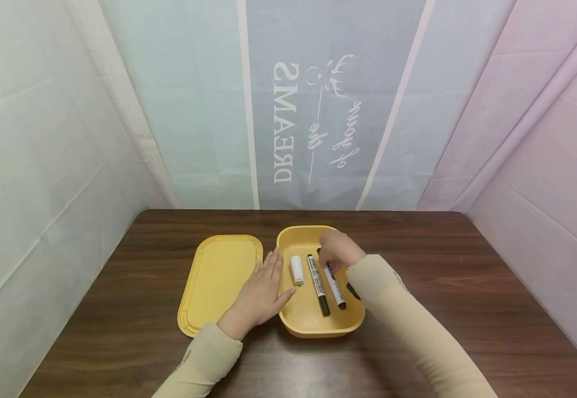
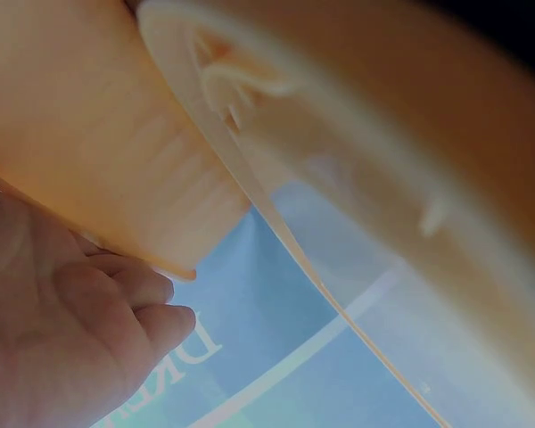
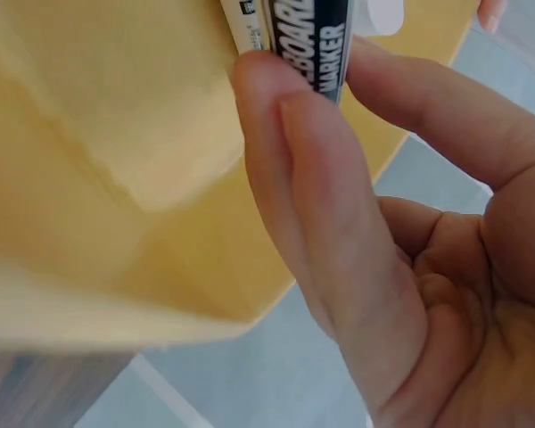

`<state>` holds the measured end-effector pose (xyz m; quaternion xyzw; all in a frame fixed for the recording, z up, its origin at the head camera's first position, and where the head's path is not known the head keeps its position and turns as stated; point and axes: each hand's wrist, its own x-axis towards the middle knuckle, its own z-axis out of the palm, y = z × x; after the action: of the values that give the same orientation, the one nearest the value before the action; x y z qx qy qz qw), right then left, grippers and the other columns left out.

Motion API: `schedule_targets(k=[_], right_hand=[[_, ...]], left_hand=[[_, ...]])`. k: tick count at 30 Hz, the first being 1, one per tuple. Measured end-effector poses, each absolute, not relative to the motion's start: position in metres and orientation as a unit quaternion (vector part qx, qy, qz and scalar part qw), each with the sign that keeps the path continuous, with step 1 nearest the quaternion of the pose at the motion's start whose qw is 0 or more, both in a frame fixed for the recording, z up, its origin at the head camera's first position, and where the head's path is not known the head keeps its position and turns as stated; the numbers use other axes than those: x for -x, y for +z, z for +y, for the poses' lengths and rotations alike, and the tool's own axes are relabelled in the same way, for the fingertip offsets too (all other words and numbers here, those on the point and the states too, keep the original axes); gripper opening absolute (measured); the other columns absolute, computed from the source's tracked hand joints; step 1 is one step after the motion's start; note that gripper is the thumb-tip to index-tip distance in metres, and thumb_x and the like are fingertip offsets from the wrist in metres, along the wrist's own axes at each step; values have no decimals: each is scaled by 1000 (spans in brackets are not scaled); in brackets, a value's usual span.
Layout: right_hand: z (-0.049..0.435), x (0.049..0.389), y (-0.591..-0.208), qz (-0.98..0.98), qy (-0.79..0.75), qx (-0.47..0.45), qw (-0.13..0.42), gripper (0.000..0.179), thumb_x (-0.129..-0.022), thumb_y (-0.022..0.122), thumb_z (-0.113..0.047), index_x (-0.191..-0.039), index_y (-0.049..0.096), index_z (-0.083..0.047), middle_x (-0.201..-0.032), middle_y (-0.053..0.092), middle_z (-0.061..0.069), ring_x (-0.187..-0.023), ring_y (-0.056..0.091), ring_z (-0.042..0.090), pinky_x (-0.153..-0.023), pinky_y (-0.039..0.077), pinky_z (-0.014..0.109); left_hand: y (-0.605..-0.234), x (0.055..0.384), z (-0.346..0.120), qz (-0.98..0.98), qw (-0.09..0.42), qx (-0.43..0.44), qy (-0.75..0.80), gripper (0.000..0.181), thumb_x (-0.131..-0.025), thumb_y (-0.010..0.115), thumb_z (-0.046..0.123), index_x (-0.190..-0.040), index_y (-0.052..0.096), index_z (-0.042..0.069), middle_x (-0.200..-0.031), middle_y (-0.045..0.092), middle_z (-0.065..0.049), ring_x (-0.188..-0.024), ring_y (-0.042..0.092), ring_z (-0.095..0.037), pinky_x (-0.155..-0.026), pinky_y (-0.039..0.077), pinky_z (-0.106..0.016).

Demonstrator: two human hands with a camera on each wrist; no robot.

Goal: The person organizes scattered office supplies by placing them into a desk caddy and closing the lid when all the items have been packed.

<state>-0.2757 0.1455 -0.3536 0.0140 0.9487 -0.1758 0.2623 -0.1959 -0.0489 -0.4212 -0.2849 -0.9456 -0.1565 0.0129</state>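
Observation:
A yellow plastic box (image 1: 318, 334) stands on the table with its open side up. My left hand (image 1: 262, 290) lies along the box's left rim, fingers straight and thumb apart at the wall. Inside the box, my right hand (image 1: 337, 251) pinches a whiteboard marker (image 3: 316, 40) between thumb and fingers; its printed side shows in the right wrist view. To its left a second black-and-white marker (image 1: 318, 284) lies on the box floor, beside a small white stapler (image 1: 296, 270). A black object (image 1: 353, 291) by the right wall is partly hidden under my right sleeve.
A flat yellow lid (image 1: 223, 282) lies on the dark wooden table (image 1: 139, 309) left of the box. Behind the table hangs a printed cloth (image 1: 313, 110), with pale cloth walls at both sides.

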Motion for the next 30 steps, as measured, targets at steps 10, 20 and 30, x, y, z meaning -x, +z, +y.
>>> schedule_targets(k=[10,20,30], right_hand=[[141,283,-370,950,-154,-15,270,13,-77,71,4,-79,58,2,-67,61,16,-54,65,23,-49,54,30],[137,283,-383,969,-70,48,232,12,-73,68,7,-67,59,1,-52,57,10,-40,48,14,-40,38,25],[137,281,-388,965,-88,21,247,10,-72,64,6,-66,57,4,-52,62,15,-44,63,22,-42,49,26]], left_hand=[[-421,197,-48,-944,13,287,-161,75,-98,42,43,-145,19,-11,-153,15,-24,-141,14,-34,-111,19,-49],[-421,198,-50,-944,16,287,-163,74,-98,42,42,-145,19,-11,-153,15,-24,-141,14,-34,-111,18,-49],[-423,199,-50,-944,21,288,-159,75,-98,43,43,-145,20,-10,-153,15,-24,-140,18,-36,-111,19,-49]])
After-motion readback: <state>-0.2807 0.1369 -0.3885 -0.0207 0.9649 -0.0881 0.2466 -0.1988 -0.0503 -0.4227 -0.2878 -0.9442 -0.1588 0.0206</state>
